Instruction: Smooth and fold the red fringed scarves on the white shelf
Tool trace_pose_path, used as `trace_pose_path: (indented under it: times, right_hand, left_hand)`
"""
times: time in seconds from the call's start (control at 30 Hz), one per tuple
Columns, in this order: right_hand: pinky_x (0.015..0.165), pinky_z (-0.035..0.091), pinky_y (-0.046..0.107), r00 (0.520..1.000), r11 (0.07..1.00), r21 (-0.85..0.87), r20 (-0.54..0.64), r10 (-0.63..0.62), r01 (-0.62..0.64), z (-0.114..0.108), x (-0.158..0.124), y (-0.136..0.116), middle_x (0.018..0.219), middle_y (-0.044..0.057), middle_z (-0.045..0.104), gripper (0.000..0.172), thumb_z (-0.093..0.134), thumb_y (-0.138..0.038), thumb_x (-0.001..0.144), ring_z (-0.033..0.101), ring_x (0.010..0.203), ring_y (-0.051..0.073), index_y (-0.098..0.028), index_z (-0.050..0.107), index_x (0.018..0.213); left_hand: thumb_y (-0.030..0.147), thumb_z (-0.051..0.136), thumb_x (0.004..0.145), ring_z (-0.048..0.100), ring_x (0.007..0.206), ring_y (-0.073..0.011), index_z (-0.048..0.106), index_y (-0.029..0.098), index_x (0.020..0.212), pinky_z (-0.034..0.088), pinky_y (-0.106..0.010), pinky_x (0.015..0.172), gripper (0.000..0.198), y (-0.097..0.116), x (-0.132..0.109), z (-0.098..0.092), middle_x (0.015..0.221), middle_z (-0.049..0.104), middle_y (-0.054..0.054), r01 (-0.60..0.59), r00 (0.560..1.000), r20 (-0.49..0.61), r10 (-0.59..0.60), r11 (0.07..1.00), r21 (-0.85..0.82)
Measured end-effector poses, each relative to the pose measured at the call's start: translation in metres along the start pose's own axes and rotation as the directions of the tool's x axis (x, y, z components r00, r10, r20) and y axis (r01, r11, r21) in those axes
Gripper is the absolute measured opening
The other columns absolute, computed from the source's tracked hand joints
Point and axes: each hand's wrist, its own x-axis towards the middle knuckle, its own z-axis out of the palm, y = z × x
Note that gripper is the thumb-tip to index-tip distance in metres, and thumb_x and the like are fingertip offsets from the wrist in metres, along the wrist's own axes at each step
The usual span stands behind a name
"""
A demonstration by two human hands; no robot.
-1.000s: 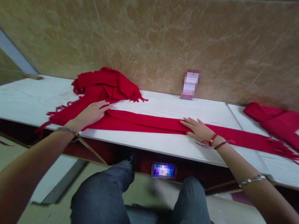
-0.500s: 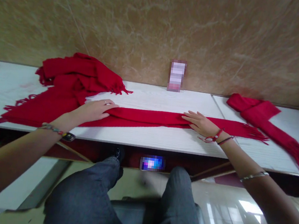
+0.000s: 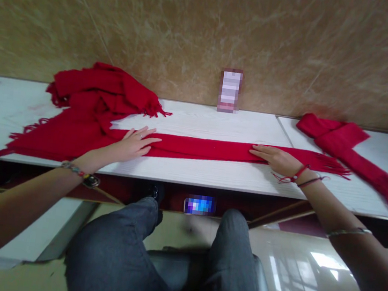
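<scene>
Brown marbled wall [image 3: 180, 26] behind, white wood-grain table [image 3: 191, 171] running across in front of it. Long red scarf [image 3: 201, 147] laid flat along the table, folded into a narrow strip, fringed at both ends. Left hand [image 3: 136, 142] pressed flat on the strip near its wider left part, fingers spread and straight, gripping nothing. Right hand [image 3: 277, 158] likewise flat on the strip close to the right-hand fringe, fingers apart and extended, palm down. Hands well apart, with a smooth stretch of scarf between them. Beaded bracelet on the left wrist, red and dark cords on the right. Heap of red scarves [image 3: 101, 91] bunched at the back left, touching the strip's wider end. Another folded red scarf [image 3: 349, 146] lying slantwise on the far right, apart from the right hand. Small blurred card [image 3: 230, 89] propped against the wall behind the middle. Knees in dark jeans [image 3: 121, 250] below the table edge.
</scene>
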Motion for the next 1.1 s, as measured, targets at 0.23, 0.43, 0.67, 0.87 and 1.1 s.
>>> trace_pose_path:
  times: [0.23,0.43,0.67,0.87,1.1]
  right_hand:
    - [0.104,0.045,0.038,0.999,0.991,-0.130,0.035,-0.021,0.026,-0.006,0.002,0.008,0.138,0.012,0.052,0.057,0.032,-0.001,0.086,0.050,0.126,0.020,-0.016,0.043,0.140]
    - [0.107,0.042,0.043,0.996,0.990,-0.122,0.048,-0.070,0.075,-0.011,-0.002,0.013,0.145,0.010,0.044,0.069,0.033,0.004,0.082,0.040,0.134,0.022,-0.019,0.031,0.147]
    - [0.106,0.043,0.040,0.994,0.995,-0.089,0.101,-0.044,0.053,-0.005,-0.010,0.017,0.149,0.007,0.038,0.079,0.034,0.006,0.076,0.042,0.132,0.021,-0.022,0.024,0.149]
    - [0.105,0.044,0.039,0.996,0.995,-0.097,0.085,0.000,0.008,-0.003,-0.013,0.017,0.146,0.007,0.044,0.077,0.031,0.006,0.077,0.045,0.130,0.019,-0.022,0.025,0.149]
    - [0.104,0.044,0.034,0.995,0.994,-0.038,0.006,0.104,-0.103,-0.008,-0.007,0.015,0.145,0.005,0.045,0.073,0.032,0.002,0.079,0.047,0.128,0.017,-0.025,0.031,0.147]
  left_hand:
    - [0.001,0.023,0.085,0.047,0.129,-0.0175,0.052,0.010,0.133,0.039,-0.035,0.107,0.056,0.047,0.020,-0.030,0.142,0.048,-0.012,-0.120,0.993,0.023,0.119,0.990,0.068]
    - [-0.003,0.020,0.083,0.045,0.130,-0.0192,0.040,0.012,0.141,0.045,-0.036,0.103,0.063,0.063,-0.004,-0.027,0.148,0.038,-0.011,-0.052,0.998,0.033,0.051,0.997,0.059]
    - [-0.004,0.021,0.082,0.048,0.128,-0.0193,0.036,0.018,0.145,0.049,-0.034,0.097,0.068,0.075,-0.012,-0.031,0.149,0.037,-0.009,-0.006,0.993,0.116,-0.004,0.997,0.083]
    - [-0.002,0.020,0.086,0.045,0.130,-0.0140,0.033,0.020,0.146,0.043,-0.030,0.102,0.064,0.050,-0.010,-0.034,0.150,0.035,-0.006,0.020,0.986,0.164,-0.029,0.998,0.054]
    - [0.002,0.027,0.089,0.053,0.122,-0.0184,0.046,0.013,0.136,0.044,-0.035,0.101,0.052,0.028,-0.022,-0.034,0.143,0.043,-0.010,0.026,0.993,0.114,-0.038,0.995,0.101]
